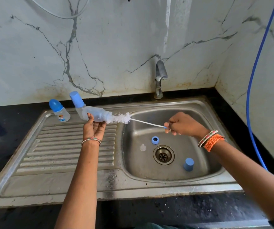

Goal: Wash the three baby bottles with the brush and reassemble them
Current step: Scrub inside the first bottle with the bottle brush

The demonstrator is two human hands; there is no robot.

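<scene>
My left hand [93, 127] holds an open clear bottle [98, 115] on its side above the drainboard, mouth facing right. A white bottle brush [122, 118] has its bristles at the bottle's mouth, partly inside. My right hand [181, 123] pinches the brush's thin handle over the basin. Two capped bottles stand at the drainboard's back: one with a rounded blue cap [59, 110], one with a tall blue cap [77, 100] behind the held bottle. In the basin lie a blue screw ring [155, 140], a clear teat [143, 147] and a blue cap [188, 164].
The steel sink [204, 171] has a drain [163, 155] in the middle of the basin and a ribbed drainboard [58, 151] to the left. A tap [160, 76] stands at the back, with no water running. A blue hose [255, 80] hangs along the right wall.
</scene>
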